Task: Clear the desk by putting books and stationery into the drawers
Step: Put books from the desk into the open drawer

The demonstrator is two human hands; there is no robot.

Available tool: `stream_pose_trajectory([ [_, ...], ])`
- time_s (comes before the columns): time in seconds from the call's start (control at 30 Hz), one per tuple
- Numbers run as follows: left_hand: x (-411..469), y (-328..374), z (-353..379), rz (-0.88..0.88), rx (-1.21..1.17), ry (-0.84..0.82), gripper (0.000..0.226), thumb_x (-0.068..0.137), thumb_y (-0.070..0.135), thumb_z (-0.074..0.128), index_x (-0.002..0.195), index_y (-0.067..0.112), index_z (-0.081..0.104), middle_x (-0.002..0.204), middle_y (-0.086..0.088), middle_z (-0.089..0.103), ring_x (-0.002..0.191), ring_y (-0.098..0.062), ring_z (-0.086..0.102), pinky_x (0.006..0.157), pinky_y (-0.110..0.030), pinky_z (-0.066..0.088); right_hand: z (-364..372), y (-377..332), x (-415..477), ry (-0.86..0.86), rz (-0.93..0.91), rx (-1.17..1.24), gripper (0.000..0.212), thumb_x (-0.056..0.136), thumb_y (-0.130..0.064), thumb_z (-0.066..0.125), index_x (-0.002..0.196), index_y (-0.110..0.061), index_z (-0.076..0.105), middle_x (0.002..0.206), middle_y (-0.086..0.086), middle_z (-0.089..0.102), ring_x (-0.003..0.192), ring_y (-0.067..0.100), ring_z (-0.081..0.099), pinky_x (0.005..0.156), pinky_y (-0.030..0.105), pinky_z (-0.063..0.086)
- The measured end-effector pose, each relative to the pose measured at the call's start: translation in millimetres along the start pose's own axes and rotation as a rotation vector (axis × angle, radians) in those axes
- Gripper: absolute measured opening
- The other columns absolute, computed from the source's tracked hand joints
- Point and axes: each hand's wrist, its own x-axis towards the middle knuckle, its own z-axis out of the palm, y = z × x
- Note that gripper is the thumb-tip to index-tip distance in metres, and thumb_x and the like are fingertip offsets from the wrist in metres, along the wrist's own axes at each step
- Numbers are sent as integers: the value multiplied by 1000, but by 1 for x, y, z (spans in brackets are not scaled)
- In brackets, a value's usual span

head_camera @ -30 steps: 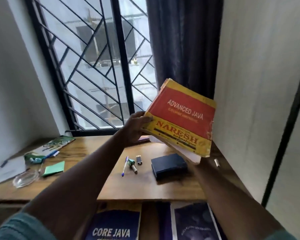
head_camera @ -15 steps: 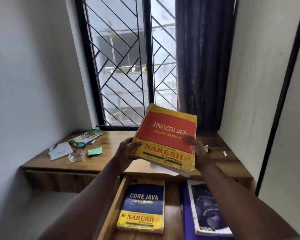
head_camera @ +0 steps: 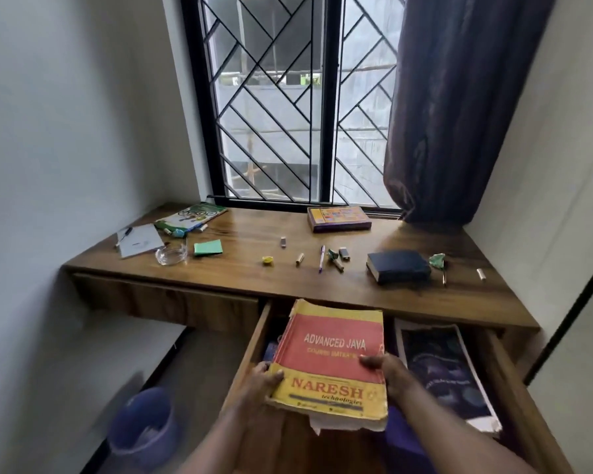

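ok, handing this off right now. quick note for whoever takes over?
Left grip: holds the Advanced Java book by its left edge.
Right grip: holds its right edge.
The book is low over the open drawer, not released.
Done: a dark-covered book lies in the drawer's right side.
Left on the desk: navy book, colourful book by the window, pen, green notepad, paper sheet at far left, plus small bits.
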Motion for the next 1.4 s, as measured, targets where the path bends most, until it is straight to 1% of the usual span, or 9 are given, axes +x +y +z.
stream_pose_trajectory([
  [0.33, 79, -25, -10, -161, 316, 184, 32, 101, 14, 40, 131, 2, 44, 110, -15, 64, 99, -28, 64, 93, -40, 51, 12, 19, 108, 45, 67, -25, 17, 83, 13, 49, 97, 3, 53, 85, 20, 59, 81, 36, 57, 91, 54, 44],
  [0.5, 98, -30, -11, -63, 537, 290, 46, 101, 21, 38, 145, 13, 29, 122, -7, 60, 104, -15, 61, 87, -29, 50, 24, 28, 151, 21, 136, 74, 18, 86, 7, 51, 101, -4, 51, 89, 20, 60, 80, 37, 59, 76, 50, 51],
  [0.6, 92, -41, -7, 92, 896, 249, 57, 101, 21, 35, 153, 15, 11, 157, -6, 21, 142, -16, 28, 117, -29, 22, 27, 37, 163, 12, 199, 122, 16, 89, 4, 48, 103, -5, 49, 84, 18, 59, 74, 34, 59, 52, 40, 57],
  [0.7, 84, -56, -13, 149, 1079, 194, 67, 100, 32, 39, 153, 14, 1, 160, 2, -9, 149, -15, -1, 116, -22, -3, 30, 34, 165, 4, 205, 114, 23, 89, 4, 47, 111, -3, 49, 85, 18, 59, 75, 34, 58, 47, 36, 57],
  [0.83, 83, -79, -17, 159, 1159, 173, 92, 88, 62, 38, 150, 14, -10, 137, 3, -32, 147, -16, -15, 106, -20, -13, 40, 33, 167, 95, 39, -1, 21, 88, 10, 45, 85, -10, 50, 81, 14, 57, 69, 26, 56, 55, 35, 52],
  [1.0, 92, -92, -13, 127, 1112, 231, 94, 89, 51, 51, 145, 19, -17, 140, 10, -27, 146, -15, -14, 117, -27, -2, 38, 50, 181, 304, -145, -547, 39, 84, -21, 66, 117, -10, 50, 121, 16, 56, 101, 32, 60, 89, 46, 51],
  [1.1, 96, -97, -17, 219, 1214, 237, 109, 75, 47, 66, 148, 13, -7, 153, -8, 28, 142, -29, 15, 105, -37, 33, 35, 58, 177, 355, -126, -860, 65, 85, -37, 64, 138, -13, 36, 146, 19, 28, 130, 40, 37, 106, 49, 36],
  [1.27, 102, -109, -19, 204, 1323, 359, 70, 84, 21, 32, 150, 10, 12, 128, -13, 61, 125, -25, 39, 74, -30, 57, 36, 69, 179, 241, -183, -688, 74, 87, -35, 62, 146, -21, 18, 148, 14, 31, 131, 36, 40, 103, 48, 40],
  [1.4, 99, -108, -16, 184, 1389, 293, 62, 70, 17, 68, 131, 11, 54, 124, -8, 65, 116, -23, 60, 66, -25, 57, 19, 88, 209, 262, -162, -662, 72, 82, -40, 64, 141, -27, 24, 143, 12, 42, 126, 35, 47, 100, 54, 43],
])
